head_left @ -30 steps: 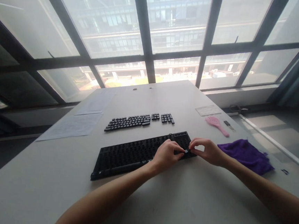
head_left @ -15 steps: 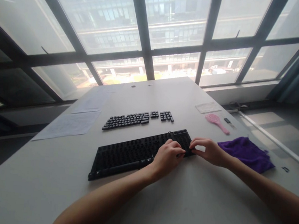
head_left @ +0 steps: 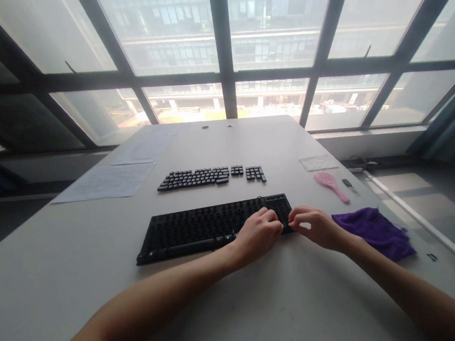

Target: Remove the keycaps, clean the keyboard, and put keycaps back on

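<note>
A black keyboard frame (head_left: 202,226) with its keycaps off lies across the middle of the grey table (head_left: 271,312). My left hand (head_left: 259,238) rests curled on the keyboard's right end, fingers pressed together. My right hand (head_left: 314,226) pinches at the keyboard's right front corner, fingertips almost touching the left hand's. What sits between the fingertips is too small to name. Rows of loose black keycaps (head_left: 211,175) are laid out on the table behind the keyboard.
A purple cloth (head_left: 373,232) lies to the right of my right hand. Behind it are a pink brush (head_left: 330,185), a small dark tool (head_left: 349,186) and a clear plastic bag (head_left: 318,161). Paper sheets (head_left: 109,179) lie at the left. Large windows stand beyond the table.
Both hands stay at the keyboard's right end. A small pale piece seen between the fingertips a second ago no longer shows. The view has shifted slightly.
</note>
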The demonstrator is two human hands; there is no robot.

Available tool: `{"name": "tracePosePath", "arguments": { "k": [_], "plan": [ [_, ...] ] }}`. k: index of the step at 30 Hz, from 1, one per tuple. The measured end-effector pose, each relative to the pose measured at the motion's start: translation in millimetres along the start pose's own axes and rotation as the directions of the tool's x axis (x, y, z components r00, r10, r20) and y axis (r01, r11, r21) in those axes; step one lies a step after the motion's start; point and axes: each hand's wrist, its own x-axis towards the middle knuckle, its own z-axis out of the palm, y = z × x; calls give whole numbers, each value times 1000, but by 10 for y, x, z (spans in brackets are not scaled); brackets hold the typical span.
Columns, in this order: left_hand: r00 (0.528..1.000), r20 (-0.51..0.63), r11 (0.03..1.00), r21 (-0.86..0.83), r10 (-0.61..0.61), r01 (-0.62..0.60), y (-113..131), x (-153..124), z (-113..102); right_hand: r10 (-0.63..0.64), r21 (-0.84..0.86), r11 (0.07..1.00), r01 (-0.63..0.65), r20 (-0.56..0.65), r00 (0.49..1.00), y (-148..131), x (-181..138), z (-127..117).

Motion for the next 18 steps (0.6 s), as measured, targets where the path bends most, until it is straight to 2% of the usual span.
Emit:
{"name": "tracePosePath", "arguments": {
  "k": [3,10,14,16,18],
  "plan": [
    [1000,24,998,53,16,-17,23,-12,16,14,-6,1000,-14,15,1000,-14,15,-3],
    [1000,-3,1000,-13,-3,3,-11,-51,71,9,-43,999,-8,24,1000,29,-13,25],
    [1000,-7,998,60,10,-10,22,-49,59,8,-29,1000,-7,42,999,-10,-3,-13],
    [1000,-8,992,123,4,-3,61,-45,31,33,-19,999,-33,4,999,-27,75,-26],
    [1000,-11,985,171,-6,7,102,-44,-9,112,-36,993,-115,-93,989,-9,235,-16]
  ]
}}
